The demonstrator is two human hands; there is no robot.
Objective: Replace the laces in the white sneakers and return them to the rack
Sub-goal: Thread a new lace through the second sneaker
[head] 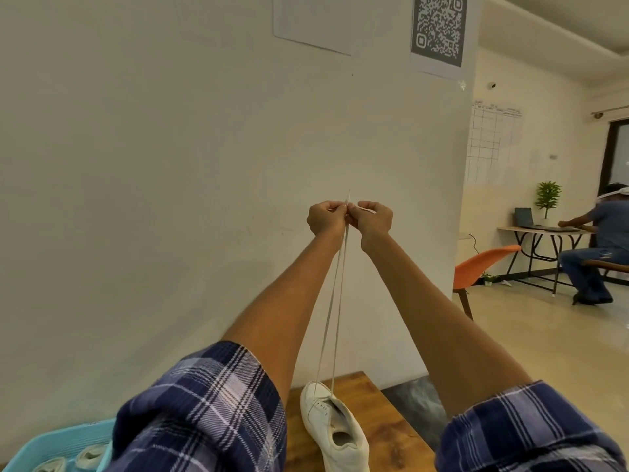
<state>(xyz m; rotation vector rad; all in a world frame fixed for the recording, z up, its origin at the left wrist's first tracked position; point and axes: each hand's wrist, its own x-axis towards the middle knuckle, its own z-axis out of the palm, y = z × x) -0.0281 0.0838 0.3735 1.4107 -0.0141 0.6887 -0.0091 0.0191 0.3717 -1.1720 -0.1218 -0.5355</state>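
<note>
Both hands raised far out front: left hand (326, 218) and right hand (373, 218), fingers curled, pinching the two ends of the lace (335, 301) together, both strands taut down to the white sneaker (335, 425) on the near tabletop (381, 396). Risk as I read it: overpulling tips or drags the sneaker toward the tabletop's right edge. Uneven ends or a slipped pinch could unthread an eyelet.

lace ends (347, 202): pinched between curled fingers of both hands, tips mostly covered.
sneaker (335, 434): heel cut off by bottom edge.
blue basket (58, 441): near left, cropped by edge; pale contents too partial to identify.
bench (384, 420): partly behind plaid sleeves.
wall chart (493, 144): far right, writing too small to read.
</note>
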